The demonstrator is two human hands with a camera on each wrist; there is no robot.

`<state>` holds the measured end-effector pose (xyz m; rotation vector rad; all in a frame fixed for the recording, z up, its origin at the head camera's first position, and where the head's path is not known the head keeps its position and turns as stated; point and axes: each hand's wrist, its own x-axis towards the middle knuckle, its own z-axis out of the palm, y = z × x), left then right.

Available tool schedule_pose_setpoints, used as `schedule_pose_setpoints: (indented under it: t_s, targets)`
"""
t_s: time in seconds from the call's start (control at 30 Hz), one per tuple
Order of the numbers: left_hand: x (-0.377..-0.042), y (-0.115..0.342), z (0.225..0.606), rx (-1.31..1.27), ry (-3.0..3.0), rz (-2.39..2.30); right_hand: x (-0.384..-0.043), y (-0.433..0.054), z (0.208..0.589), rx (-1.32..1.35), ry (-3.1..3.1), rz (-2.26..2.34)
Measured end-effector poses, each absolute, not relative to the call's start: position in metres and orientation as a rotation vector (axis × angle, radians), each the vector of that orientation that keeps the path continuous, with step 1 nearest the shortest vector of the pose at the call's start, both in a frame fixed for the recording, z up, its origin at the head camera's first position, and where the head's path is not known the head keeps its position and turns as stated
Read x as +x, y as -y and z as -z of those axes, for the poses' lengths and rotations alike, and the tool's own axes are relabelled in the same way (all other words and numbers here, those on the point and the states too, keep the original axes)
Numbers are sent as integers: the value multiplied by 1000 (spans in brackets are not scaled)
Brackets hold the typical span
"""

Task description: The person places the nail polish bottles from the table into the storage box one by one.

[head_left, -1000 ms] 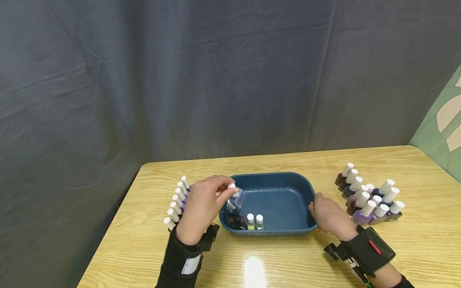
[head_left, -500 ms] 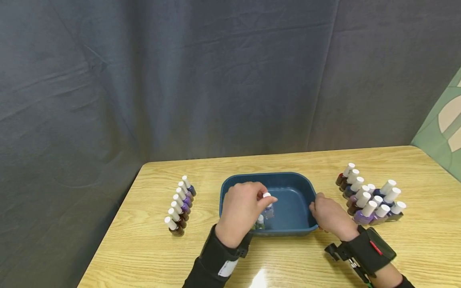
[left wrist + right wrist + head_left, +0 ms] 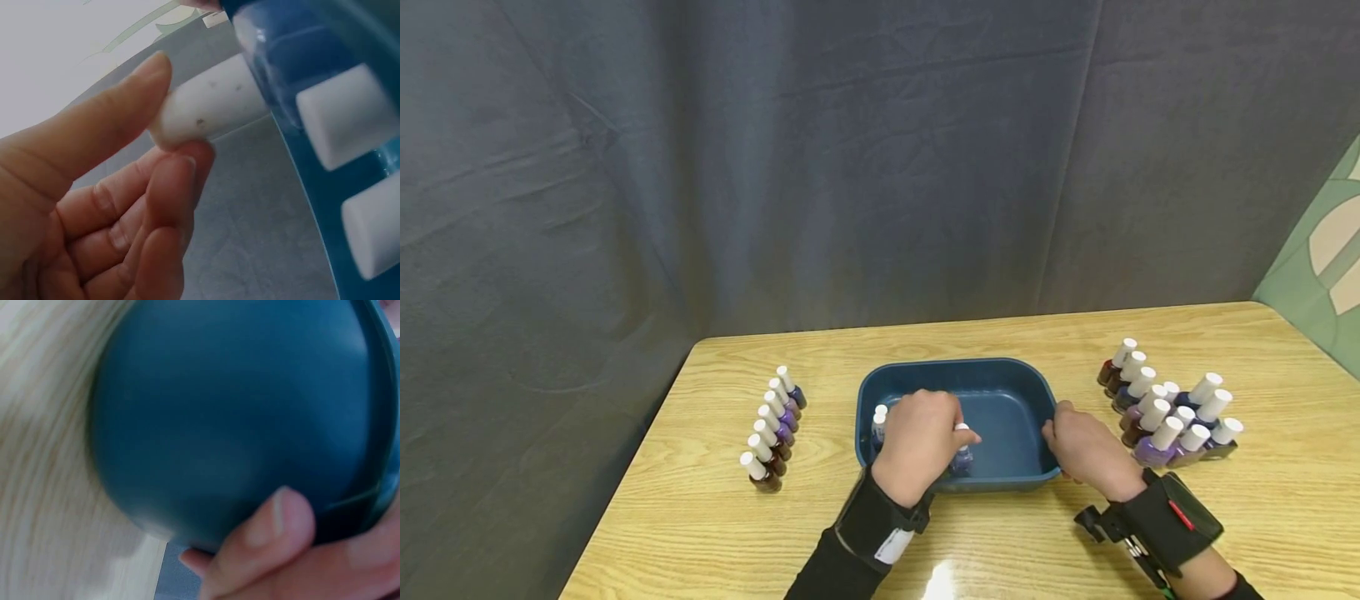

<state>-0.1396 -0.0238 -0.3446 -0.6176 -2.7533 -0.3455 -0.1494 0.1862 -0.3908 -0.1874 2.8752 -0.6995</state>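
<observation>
Inside the blue tray point(image 3: 1007, 417), toward its front, stands a nail polish bottle point(image 3: 961, 462) of bluish-purple colour. My left hand point(image 3: 917, 437) pinches its white cap point(image 3: 209, 103) between thumb and fingertips, as the left wrist view shows close up. Beside it in that view are two more white caps point(image 3: 350, 115). Other bottles point(image 3: 879, 425) stand at the tray's left end, partly hidden by my left hand. My right hand point(image 3: 1086, 446) grips the tray's right end; in the right wrist view its fingers point(image 3: 269, 531) lie against the outer wall.
A slanted row of nail polish bottles point(image 3: 778, 425) stands on the wooden table point(image 3: 700, 517) left of the tray. A tighter cluster of bottles point(image 3: 1165, 417) with white caps is at the right, near my right hand. Grey cloth point(image 3: 880, 167) hangs behind the table.
My left hand has carried the nail polish bottle from over the tray's left end to the right and down onto its front middle. The right hand has stayed at the tray's end.
</observation>
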Motion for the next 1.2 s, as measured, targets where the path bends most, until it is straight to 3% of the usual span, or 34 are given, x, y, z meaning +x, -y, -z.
schedule_pose_setpoints:
  t_s: [1.2]
  targets:
    - [-140, 18, 358, -672, 2878, 143, -150, -186, 391, -179, -2875, 680]
